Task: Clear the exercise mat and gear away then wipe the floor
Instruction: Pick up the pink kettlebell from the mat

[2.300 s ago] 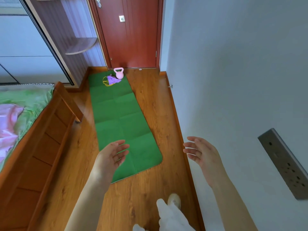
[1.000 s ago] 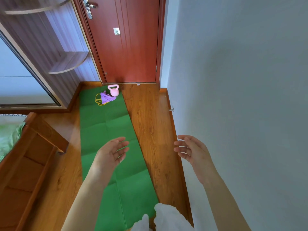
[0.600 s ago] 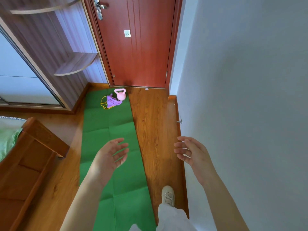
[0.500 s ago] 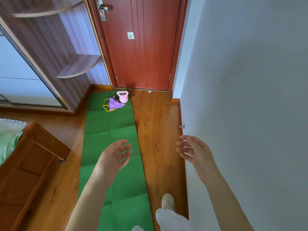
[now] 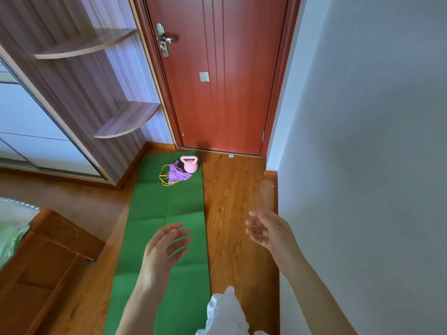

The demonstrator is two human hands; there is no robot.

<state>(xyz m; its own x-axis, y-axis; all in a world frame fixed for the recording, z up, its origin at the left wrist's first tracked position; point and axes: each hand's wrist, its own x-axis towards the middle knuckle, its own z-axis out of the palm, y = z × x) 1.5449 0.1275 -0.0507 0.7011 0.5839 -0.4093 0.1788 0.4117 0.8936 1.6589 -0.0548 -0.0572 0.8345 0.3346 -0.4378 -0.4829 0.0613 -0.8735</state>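
Empty and loosely spread, our left hand [image 5: 164, 247] and right hand [image 5: 268, 232] hover above the mat [image 5: 167, 213]; kettlebell [image 5: 189, 163], purple cloth [image 5: 177, 175] and yellow cord [image 5: 164, 176] lie at its far end, nearer than a second ago, so pickup comes next.

Bright even daylight, soft shadows, both hands slightly blurred, right hand [image 5: 271, 232] more than left hand [image 5: 164, 247], wide-angle bending at edges, shelves smeared.

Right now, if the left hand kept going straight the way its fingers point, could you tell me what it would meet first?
Probably the green mat: the left hand hovers over it, open and empty, fingers aimed up its length. Farther along lie the purple band and pink kettlebell, though depth is unclear.
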